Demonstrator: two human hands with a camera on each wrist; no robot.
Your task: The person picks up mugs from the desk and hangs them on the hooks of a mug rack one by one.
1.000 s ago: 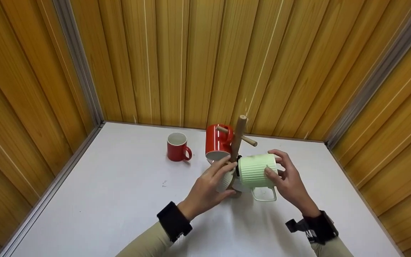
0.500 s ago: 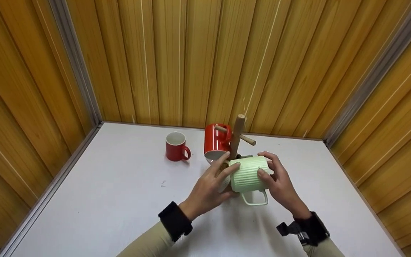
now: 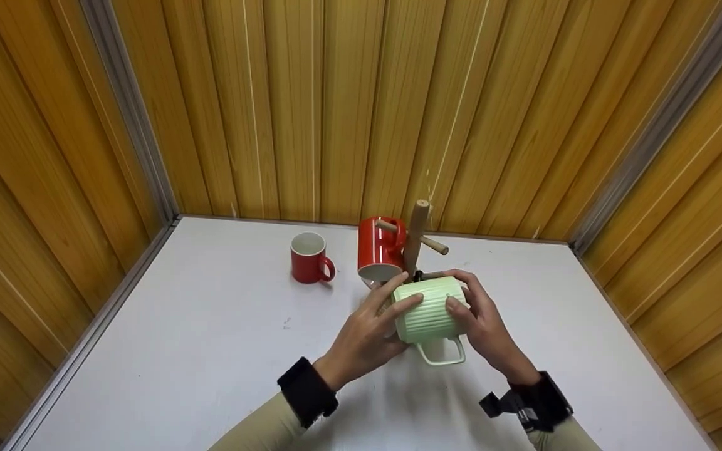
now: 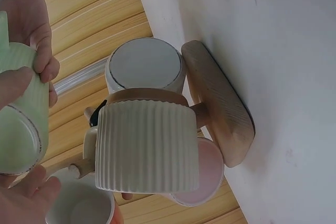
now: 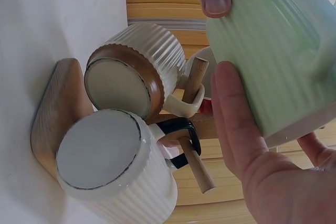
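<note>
Both my hands hold a pale green ribbed mug (image 3: 430, 310), lying sideways in front of a wooden mug tree (image 3: 418, 232). At its left end, my left hand (image 3: 364, 332) grips it, index finger across the ribs. My right hand (image 3: 489, 329) holds the other end, thumb on the near side. The green mug's handle points down toward me in the head view. Behind it on the tree hang a white ribbed mug with a brown base (image 5: 121, 80) and a white one with a black handle (image 5: 105, 156). The green mug hides much of the lower tree in the head view.
On an upper peg hangs a glossy red mug (image 3: 375, 250). Another red mug (image 3: 308, 258) stands upright on the white table (image 3: 198, 326), left of the tree. A pink mug (image 4: 205, 174) shows low on the tree. Wood-patterned walls (image 3: 336, 113) enclose the table.
The green mug has moved left and toward me, with my right hand following it. My left fingers, earlier beside the tree's post, now lie on the mug.
</note>
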